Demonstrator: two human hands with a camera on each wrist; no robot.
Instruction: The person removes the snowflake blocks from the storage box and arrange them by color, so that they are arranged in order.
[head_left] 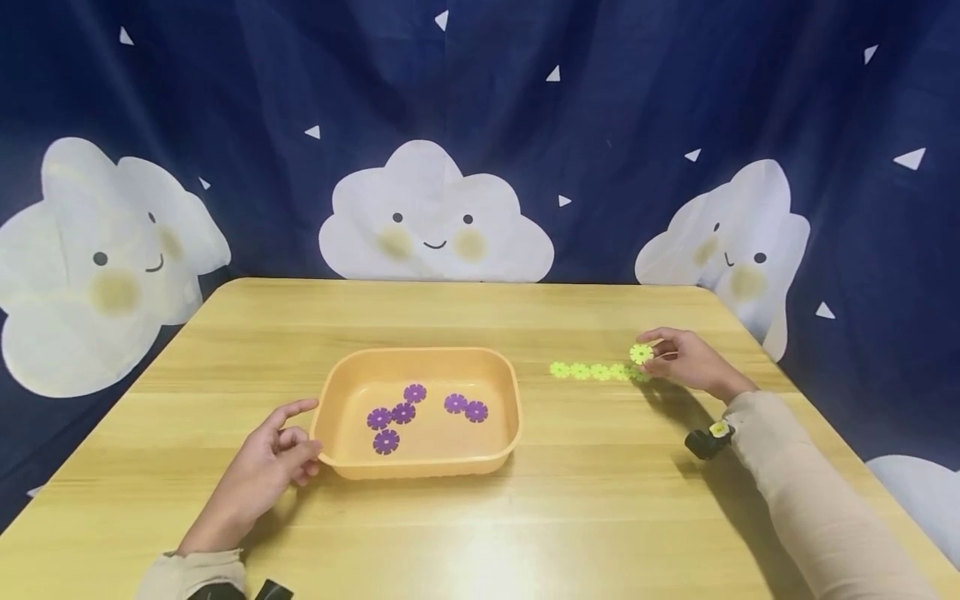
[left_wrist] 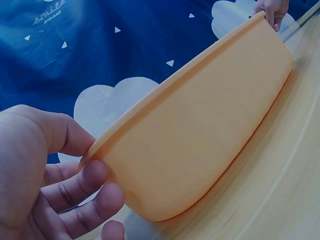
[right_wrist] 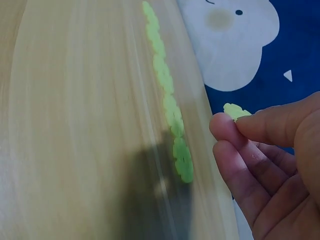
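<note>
My right hand [head_left: 690,362] pinches a yellow-green snowflake disc [head_left: 641,354] between thumb and finger, raised above the right end of a row of yellow-green snowflake discs [head_left: 580,372] lying on the table. In the right wrist view, that disc [right_wrist: 236,110] shows only partly past the fingertips, and the row [right_wrist: 172,112] lies below it. At the left end of an orange plastic basin [head_left: 423,468], my left hand [head_left: 262,467] grips the rim. The left wrist view shows fingers [left_wrist: 92,172] at the basin's corner. Several purple snowflake discs [head_left: 386,442] lie inside the basin.
The wooden table [head_left: 420,533] runs back to a dark blue curtain [head_left: 495,75] with white clouds and small triangles. More purple discs [head_left: 476,411] lie in the basin's right half. A dark wrist device [head_left: 707,442] hangs at the right sleeve.
</note>
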